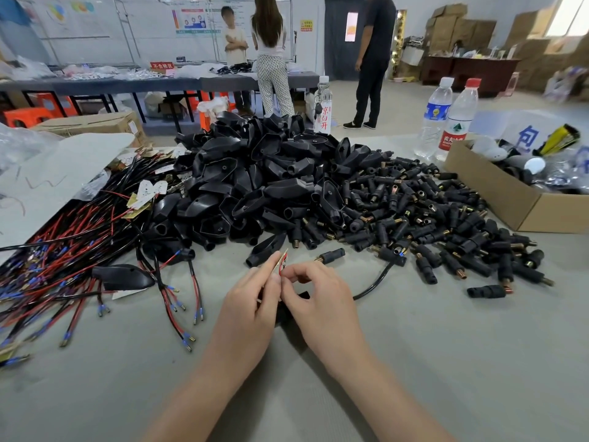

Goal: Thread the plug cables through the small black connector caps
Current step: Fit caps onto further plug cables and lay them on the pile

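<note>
Fingertips (280, 275) of the left hand (251, 301) and the right hand (322, 298) meet just below the middle of the frame, both closed in a fine pinch on a tan-tipped red wire end (283, 261) that pokes up between them. A dark plastic piece (288, 309) sits low between the palms, and I cannot tell whether it is a cap already slid on. From under the right hand a round black rubber-sheathed cable (373, 287) curves right and up towards the spread of small black connector caps with brass threaded ends (430, 218) at centre right. The cable looks light and limp, with a smooth sheath, so its end would likely buckle unless held close to the tip, as here. The caps seem hard, light and prone to rolling, best held across the ribbed body. Behind is a heap of larger black plug shells (261, 180). At left lies a bundle of red and black wires with blue crimp ends (79, 250). A brown cardboard box (516, 205) stands at right on the grey table (446, 362).
</note>
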A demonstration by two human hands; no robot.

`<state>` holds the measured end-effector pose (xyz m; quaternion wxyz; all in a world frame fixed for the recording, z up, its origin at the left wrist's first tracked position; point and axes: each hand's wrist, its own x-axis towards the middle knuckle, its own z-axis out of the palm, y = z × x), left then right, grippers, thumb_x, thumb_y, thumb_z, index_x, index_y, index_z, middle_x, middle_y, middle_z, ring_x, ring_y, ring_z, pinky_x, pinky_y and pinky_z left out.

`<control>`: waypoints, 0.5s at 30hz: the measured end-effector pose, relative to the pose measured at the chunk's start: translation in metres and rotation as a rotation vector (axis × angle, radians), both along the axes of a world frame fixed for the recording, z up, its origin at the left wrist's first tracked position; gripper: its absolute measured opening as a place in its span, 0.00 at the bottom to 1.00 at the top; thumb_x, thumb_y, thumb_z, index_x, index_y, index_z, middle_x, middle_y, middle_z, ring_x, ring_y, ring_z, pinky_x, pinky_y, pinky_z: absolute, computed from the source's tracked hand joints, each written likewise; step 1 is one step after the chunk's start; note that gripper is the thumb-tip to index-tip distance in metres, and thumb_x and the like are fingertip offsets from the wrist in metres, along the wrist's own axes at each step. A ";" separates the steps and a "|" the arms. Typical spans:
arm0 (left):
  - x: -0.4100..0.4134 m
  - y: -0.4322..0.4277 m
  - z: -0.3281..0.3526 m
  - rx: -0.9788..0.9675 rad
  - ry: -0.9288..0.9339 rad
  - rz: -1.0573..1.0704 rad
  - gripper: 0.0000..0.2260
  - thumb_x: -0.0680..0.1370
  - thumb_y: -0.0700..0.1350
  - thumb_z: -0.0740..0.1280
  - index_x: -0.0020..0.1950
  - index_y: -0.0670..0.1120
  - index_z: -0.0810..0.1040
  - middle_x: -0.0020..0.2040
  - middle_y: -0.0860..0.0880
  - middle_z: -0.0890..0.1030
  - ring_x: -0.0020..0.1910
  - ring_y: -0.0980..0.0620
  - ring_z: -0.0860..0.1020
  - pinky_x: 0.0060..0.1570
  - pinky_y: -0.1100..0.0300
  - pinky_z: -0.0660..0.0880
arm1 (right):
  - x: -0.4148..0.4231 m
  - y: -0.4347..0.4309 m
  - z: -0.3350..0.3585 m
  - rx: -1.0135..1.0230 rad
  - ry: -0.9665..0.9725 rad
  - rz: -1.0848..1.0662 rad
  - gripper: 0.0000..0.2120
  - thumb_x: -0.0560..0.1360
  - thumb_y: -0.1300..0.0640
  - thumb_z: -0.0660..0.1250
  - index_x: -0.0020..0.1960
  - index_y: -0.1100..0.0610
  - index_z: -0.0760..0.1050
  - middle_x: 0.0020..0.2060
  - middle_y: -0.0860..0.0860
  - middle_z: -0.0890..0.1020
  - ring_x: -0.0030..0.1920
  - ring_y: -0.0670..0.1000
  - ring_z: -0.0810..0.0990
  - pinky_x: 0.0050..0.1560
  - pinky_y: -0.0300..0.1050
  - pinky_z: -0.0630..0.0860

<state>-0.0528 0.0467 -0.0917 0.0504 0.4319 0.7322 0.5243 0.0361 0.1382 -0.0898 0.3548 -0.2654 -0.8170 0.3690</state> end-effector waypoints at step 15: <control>-0.007 -0.003 -0.001 0.020 -0.084 0.047 0.11 0.84 0.44 0.57 0.49 0.55 0.77 0.39 0.55 0.80 0.39 0.55 0.81 0.43 0.62 0.77 | 0.006 0.005 -0.001 -0.255 0.075 0.051 0.03 0.78 0.52 0.65 0.46 0.45 0.73 0.40 0.37 0.80 0.40 0.40 0.77 0.40 0.30 0.70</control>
